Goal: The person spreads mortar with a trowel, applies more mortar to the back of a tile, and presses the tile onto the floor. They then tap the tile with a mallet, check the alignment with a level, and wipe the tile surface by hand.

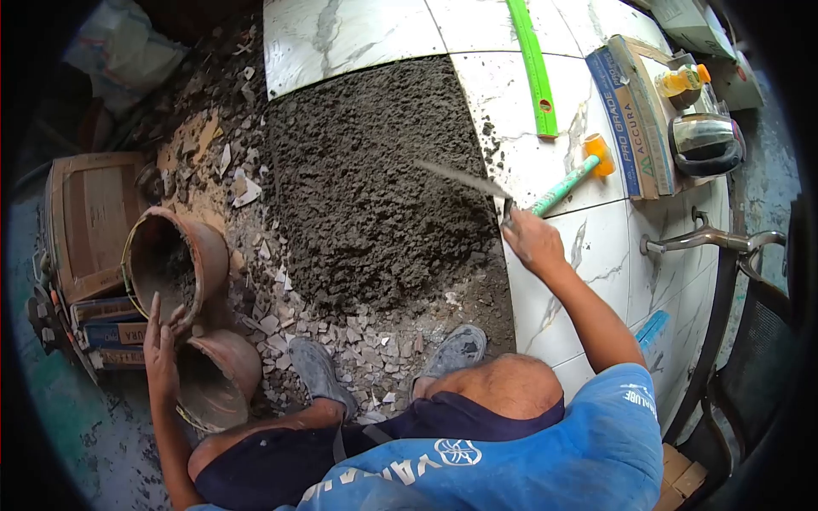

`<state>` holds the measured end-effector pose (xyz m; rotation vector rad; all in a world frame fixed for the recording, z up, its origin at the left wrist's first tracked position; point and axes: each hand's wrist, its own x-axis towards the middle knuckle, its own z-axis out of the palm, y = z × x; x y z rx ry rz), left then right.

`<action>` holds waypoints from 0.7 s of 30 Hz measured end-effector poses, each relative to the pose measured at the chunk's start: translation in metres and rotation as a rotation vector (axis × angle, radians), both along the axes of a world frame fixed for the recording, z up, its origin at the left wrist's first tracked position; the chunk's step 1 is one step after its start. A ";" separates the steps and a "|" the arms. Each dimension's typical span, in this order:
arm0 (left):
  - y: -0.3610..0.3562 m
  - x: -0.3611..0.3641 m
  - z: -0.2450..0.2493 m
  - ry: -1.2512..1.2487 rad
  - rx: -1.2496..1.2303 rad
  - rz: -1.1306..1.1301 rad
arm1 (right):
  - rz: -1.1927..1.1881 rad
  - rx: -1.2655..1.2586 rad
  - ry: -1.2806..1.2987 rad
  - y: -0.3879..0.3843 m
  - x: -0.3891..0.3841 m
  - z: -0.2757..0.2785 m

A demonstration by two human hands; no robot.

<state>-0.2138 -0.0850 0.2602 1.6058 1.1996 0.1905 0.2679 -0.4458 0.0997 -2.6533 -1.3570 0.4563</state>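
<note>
My right hand (534, 242) is closed around the handle of a trowel (464, 177), whose thin blade, seen nearly edge-on and blurred, reaches left over the bed of dark, crumbly mortar (375, 187). Just beyond that hand, a rubber mallet (566, 185) with an orange head and a pale green handle lies on the white marbled tiles (558, 264). On the left, my left hand (162, 347) has its fingers stretched out, overlapping the rim of a tilted bucket (209, 255) with mortar inside. Below it leans a second bucket (243, 362), grey-coated within.
A green spirit level (532, 68) lies on the tiles at the back. To its right are a tile box (626, 119), a bottle (682, 81) and a metal-framed chair (724, 241). Broken tile pieces (366, 351) surround my feet. Cardboard boxes (98, 226) stand left.
</note>
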 end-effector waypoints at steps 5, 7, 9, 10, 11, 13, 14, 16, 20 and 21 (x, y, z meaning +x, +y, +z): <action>0.004 0.004 0.004 -0.038 0.024 -0.065 | 0.218 -0.093 0.021 0.012 -0.019 -0.023; 0.003 -0.005 0.005 -0.044 0.024 -0.051 | 0.222 -0.076 0.044 -0.015 -0.037 -0.016; 0.003 -0.014 0.002 -0.051 0.022 -0.062 | 0.272 -0.181 0.102 -0.032 -0.041 0.005; 0.003 -0.019 0.000 -0.050 0.032 -0.059 | 0.302 -0.193 0.107 -0.032 -0.044 0.009; 0.002 -0.022 0.000 -0.041 0.026 -0.049 | 0.372 -0.296 0.188 -0.032 -0.048 0.013; 0.002 -0.023 -0.002 -0.056 0.017 -0.039 | 0.429 -0.451 0.296 -0.029 -0.059 0.014; 0.000 -0.022 -0.002 -0.069 0.008 -0.032 | 0.414 -0.512 0.358 -0.024 -0.064 0.005; 0.000 -0.020 0.000 -0.071 0.021 -0.027 | 0.317 -0.601 0.376 -0.015 -0.056 0.006; 0.002 -0.031 0.000 -0.053 0.025 -0.066 | 0.068 -0.728 0.393 -0.044 -0.008 0.035; 0.004 -0.031 -0.001 -0.060 0.028 -0.069 | 0.073 -0.720 0.353 -0.050 -0.002 0.050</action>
